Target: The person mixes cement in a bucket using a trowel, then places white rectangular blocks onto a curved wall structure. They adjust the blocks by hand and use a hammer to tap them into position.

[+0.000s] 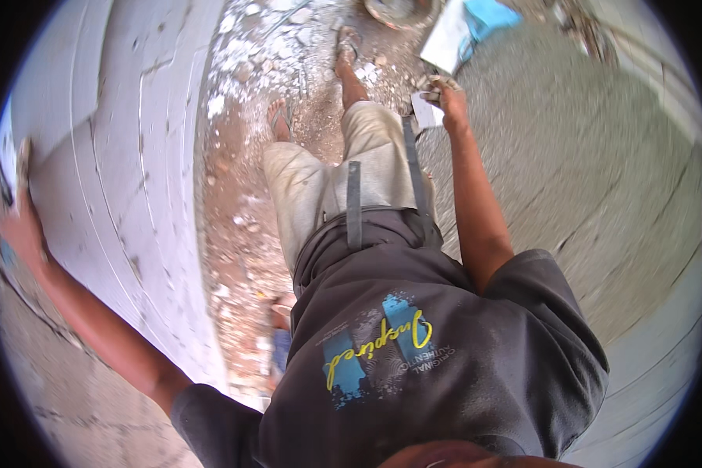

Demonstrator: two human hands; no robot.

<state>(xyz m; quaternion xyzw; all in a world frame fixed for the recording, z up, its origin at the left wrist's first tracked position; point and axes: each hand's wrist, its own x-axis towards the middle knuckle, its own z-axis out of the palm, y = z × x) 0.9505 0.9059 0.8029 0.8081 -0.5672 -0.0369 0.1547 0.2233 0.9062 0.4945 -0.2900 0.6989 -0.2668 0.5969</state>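
Note:
My right hand [448, 100], its fingers greyed and curled, grips a flat white piece [427, 111] with a straight edge. The hand is beside a broad grey, plaster-like surface [569, 148]. Far to the left, my left hand [23, 226] reaches to the outer edge of a pale grey wall surface [125, 156] with lines and cracks. A narrow greyish shape [24, 160] extends from the left hand; whether it is a finger or a held thing is unclear. Blur and the picture's rim hide those fingers.
Brown ground [238, 187] runs between the two surfaces, strewn with white rubble [249, 47]. A round basin [402, 9] stands at the far end, near a white sheet [444, 39] and a blue plastic piece [491, 17]. My sandalled feet [349, 47] stand on the rubble.

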